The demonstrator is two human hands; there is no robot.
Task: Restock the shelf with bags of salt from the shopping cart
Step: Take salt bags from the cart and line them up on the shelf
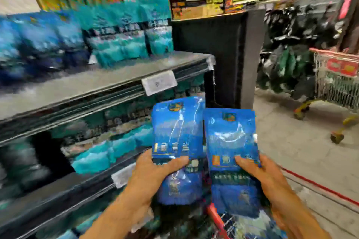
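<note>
Nearest you, your left hand [153,172] grips a blue bag of salt [177,141], thumb curled across its front at about mid-height and the other fingers hidden behind it. Your right hand [258,172] grips a second blue salt bag [231,153] the same way, thumb on the front, fingers out of sight behind. Both bags stand upright, side by side and just about touching along their inner edges, the left one a little higher than the right.

Beneath the bags, at the bottom edge of the view, you can see the red rim of the shopping cart [214,217], with more blue packaging blurred inside it.

To your left runs the shelf unit. Its upper shelf [93,81] carries teal and blue bags [120,44] set back from the front edge, leaving a bare strip of board in front of them; a price tag [159,82] hangs on the front edge near the right corner. The lower shelf [58,198] holds teal bags [108,153] lying flat.

Far right, well apart from you, a second cart [338,85] with a red rim stands on the floor. The whole view is motion-blurred, so the print on the bags cannot be read.
</note>
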